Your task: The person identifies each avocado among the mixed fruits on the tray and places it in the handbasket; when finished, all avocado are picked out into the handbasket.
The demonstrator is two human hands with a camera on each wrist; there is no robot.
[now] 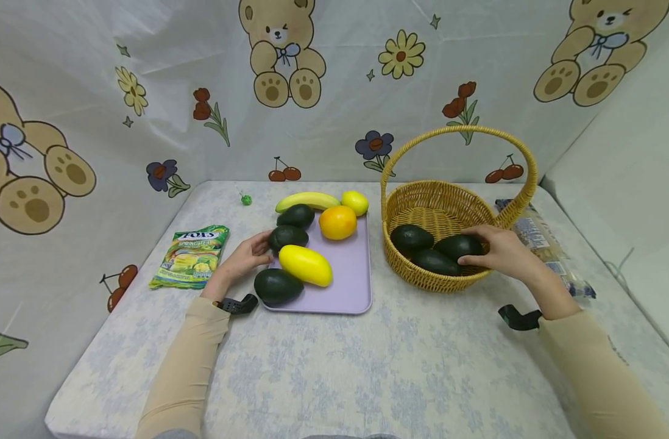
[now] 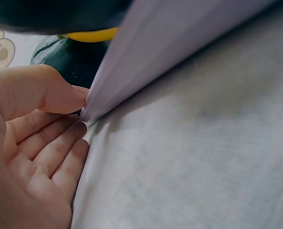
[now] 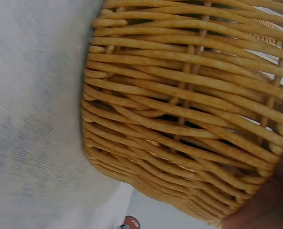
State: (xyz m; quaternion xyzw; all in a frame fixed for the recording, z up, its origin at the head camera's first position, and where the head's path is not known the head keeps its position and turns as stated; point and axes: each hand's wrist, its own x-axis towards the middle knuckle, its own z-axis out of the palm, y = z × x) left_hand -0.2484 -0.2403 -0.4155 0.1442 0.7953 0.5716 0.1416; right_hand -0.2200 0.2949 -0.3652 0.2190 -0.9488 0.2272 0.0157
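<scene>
On the left, a lilac tray (image 1: pixel 351 292) bears three dark green avocados (image 1: pixel 279 286), a long yellow fruit (image 1: pixel 306 266), an orange (image 1: pixel 337 222), a lemon (image 1: pixel 355 202) and a banana (image 1: pixel 308 200). My left hand (image 1: pixel 248 257) is at the tray's left edge beside the middle avocado; in the left wrist view its thumb and fingertips pinch the tray rim (image 2: pixel 96 98). Inside the wicker basket (image 1: pixel 430 281) lie three more avocados (image 1: pixel 411 239). Reaching over its right rim, my right hand (image 1: pixel 496 249) grips the rightmost avocado (image 1: pixel 457 246). The basket wall (image 3: pixel 179 95) hides most of that hand in the right wrist view.
A green candy bag (image 1: pixel 192 257) lies left of the tray, and a small green object (image 1: pixel 246 199) sits behind it. Right of the basket, partly behind my right arm, is a clear package (image 1: pixel 540 235). The basket's tall handle (image 1: pixel 460 129) arches upward.
</scene>
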